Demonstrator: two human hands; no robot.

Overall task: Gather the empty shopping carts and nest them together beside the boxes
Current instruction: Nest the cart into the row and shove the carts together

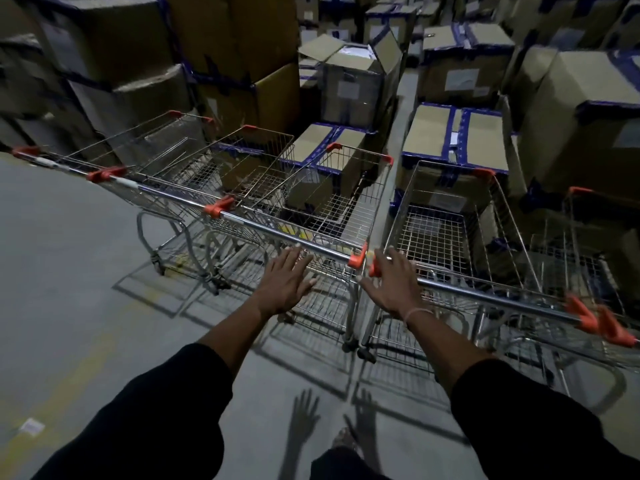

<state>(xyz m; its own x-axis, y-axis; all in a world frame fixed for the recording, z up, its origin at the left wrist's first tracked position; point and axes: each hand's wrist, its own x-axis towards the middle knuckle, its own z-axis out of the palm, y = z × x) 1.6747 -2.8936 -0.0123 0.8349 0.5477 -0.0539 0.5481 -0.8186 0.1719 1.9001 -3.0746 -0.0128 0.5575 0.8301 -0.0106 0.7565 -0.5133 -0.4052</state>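
Note:
Several empty wire shopping carts with orange handle caps stand side by side, facing stacked cardboard boxes (453, 136). The far-left cart (145, 157) and a second cart (242, 168) sit to the left. My left hand (287, 278) hovers with straight fingers just short of the handle bar of the middle cart (346, 202). My right hand (391, 282) reaches with spread fingers over the handle's left end of the right cart (446, 230); whether it touches is unclear. A further cart (581, 265) stands at the right edge.
Tall stacks of taped boxes (104, 64) rise behind the carts on the left and more boxes (581, 109) on the right. An open box (349, 74) stands in the middle. A narrow aisle (403, 109) runs between box rows. Grey concrete floor (62, 271) with a faded yellow line lies at left.

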